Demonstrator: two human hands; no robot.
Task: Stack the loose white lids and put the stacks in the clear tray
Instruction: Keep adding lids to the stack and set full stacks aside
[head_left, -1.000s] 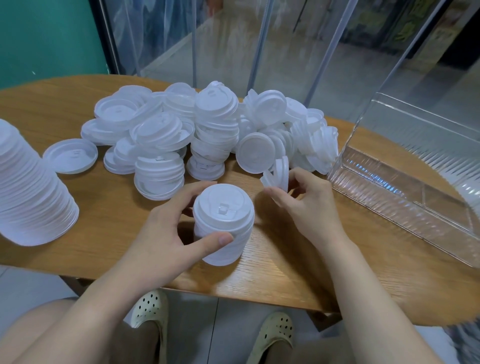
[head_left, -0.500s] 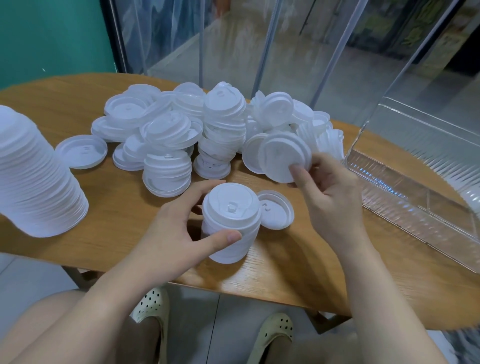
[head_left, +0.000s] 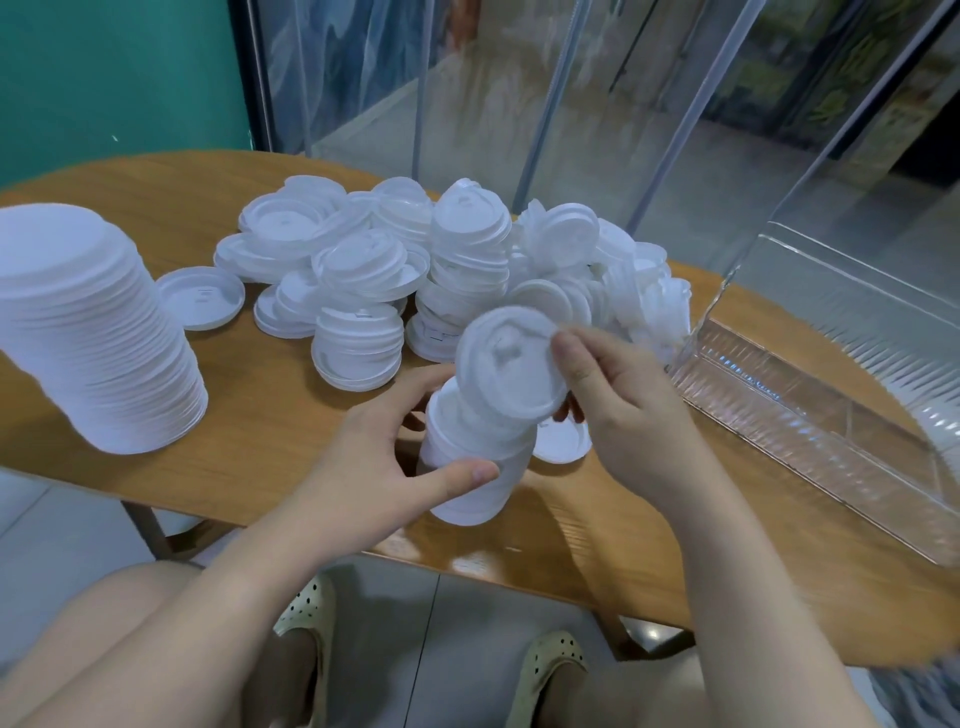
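My left hand (head_left: 374, 457) grips a short stack of white lids (head_left: 467, 467) standing near the front edge of the wooden table (head_left: 156, 197). My right hand (head_left: 623, 410) pinches a single white lid (head_left: 506, 369), held tilted just above the top of that stack. One more lid (head_left: 563, 441) lies upside down on the table behind the stack, partly hidden by my right hand. A heap of loose lids (head_left: 441, 270) covers the middle of the table. The clear tray (head_left: 810, 395) stands at the right.
A tall stack of white lids (head_left: 88, 332) leans at the table's left side. A single lid (head_left: 200, 297) lies flat between it and the heap. Glass panels rise behind the table. My knees and shoes show under the front edge.
My right hand lifted a lid from the heap and swung it left and down over the stack. Another lid dropped flat beside the stack. My left hand kept its hold.
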